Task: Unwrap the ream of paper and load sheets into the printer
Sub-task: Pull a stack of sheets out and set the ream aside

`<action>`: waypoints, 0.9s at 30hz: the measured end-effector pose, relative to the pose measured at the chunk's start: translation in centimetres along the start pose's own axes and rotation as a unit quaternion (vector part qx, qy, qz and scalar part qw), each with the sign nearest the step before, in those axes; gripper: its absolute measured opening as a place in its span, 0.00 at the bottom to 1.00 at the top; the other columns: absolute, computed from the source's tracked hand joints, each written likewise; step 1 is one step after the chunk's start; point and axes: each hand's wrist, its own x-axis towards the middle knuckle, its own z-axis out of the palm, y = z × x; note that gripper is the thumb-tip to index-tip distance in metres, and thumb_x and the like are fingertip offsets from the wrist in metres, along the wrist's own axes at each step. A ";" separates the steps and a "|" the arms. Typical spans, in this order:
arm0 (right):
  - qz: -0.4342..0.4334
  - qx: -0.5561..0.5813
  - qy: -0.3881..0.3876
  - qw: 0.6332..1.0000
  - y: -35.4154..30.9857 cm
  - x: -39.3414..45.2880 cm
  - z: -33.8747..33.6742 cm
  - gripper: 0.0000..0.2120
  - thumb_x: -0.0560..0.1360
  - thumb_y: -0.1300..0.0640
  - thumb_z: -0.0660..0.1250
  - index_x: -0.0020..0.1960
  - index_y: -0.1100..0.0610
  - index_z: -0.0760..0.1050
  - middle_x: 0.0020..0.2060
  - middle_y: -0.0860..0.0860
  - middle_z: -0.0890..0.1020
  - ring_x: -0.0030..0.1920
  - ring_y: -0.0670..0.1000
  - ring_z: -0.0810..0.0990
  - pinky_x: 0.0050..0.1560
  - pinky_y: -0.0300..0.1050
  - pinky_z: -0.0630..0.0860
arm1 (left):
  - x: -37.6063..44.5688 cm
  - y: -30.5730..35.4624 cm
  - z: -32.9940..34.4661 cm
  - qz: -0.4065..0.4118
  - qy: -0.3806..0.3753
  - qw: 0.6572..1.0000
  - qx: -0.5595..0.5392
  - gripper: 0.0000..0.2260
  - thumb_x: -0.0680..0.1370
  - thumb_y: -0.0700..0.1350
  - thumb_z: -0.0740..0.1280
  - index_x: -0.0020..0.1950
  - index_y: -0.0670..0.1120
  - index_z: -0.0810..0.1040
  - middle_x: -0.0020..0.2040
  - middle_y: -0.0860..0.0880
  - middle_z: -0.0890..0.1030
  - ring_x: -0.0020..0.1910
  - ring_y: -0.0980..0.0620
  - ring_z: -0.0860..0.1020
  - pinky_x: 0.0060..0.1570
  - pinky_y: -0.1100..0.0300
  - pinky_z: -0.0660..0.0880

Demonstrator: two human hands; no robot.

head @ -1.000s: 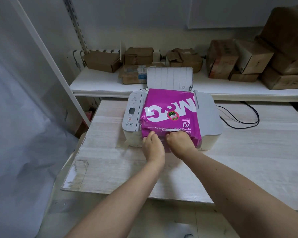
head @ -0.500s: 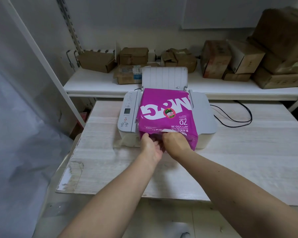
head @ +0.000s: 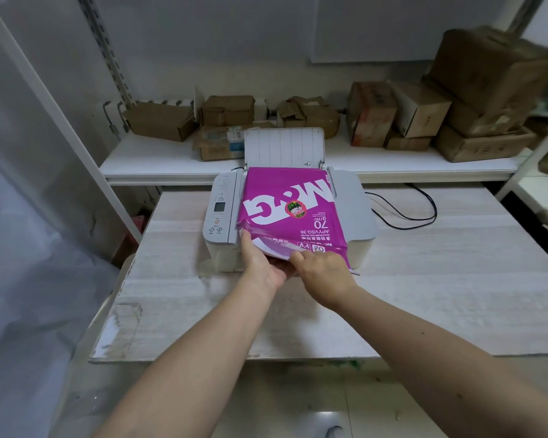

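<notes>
Ream [head: 285,203] lies atop printer [head: 355,210], at 12 o'clock from you. Left hand [head: 260,263] and right hand [head: 323,273] both pinch the near wrapper flap [head: 274,248]; yank hard and it slides off.

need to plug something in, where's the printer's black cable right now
In the head view the black cable lies looped on the wooden table, just right of the printer, below the white shelf.
</notes>
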 end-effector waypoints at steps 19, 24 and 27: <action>-0.025 0.037 0.052 0.998 1.9 0.4 -11.0 0.12 0.71 0.54 0.69 0.52 0.56 0.72 0.37 0.54 0.80 0.36 0.57 0.78 0.26 0.42 0.54 | -4.7 3.7 -1.3 -0.054 -0.085 0.989 0.107 0.14 0.78 0.46 0.58 0.56 0.42 0.79 0.53 0.37 0.81 0.55 0.35 0.78 0.41 0.40 0.81; -0.051 0.054 0.033 0.997 2.7 1.7 -17.2 0.06 0.79 0.59 0.56 0.44 0.51 0.68 0.30 0.47 0.70 0.34 0.54 0.71 0.33 0.45 0.66 | -6.5 5.0 -1.5 -0.104 -0.090 0.979 0.149 0.17 0.77 0.49 0.61 0.63 0.44 0.78 0.62 0.38 0.77 0.38 0.35 0.84 0.30 0.52 0.83; -0.083 0.082 0.022 0.993 3.3 1.5 -20.9 0.09 0.80 0.55 0.56 0.44 0.52 0.73 0.34 0.47 0.76 0.37 0.52 0.75 0.36 0.45 0.68 | -8.5 6.0 -0.5 -0.111 -0.115 0.973 0.164 0.21 0.73 0.45 0.65 0.64 0.38 0.75 0.54 0.31 0.81 0.36 0.39 0.85 0.28 0.56 0.82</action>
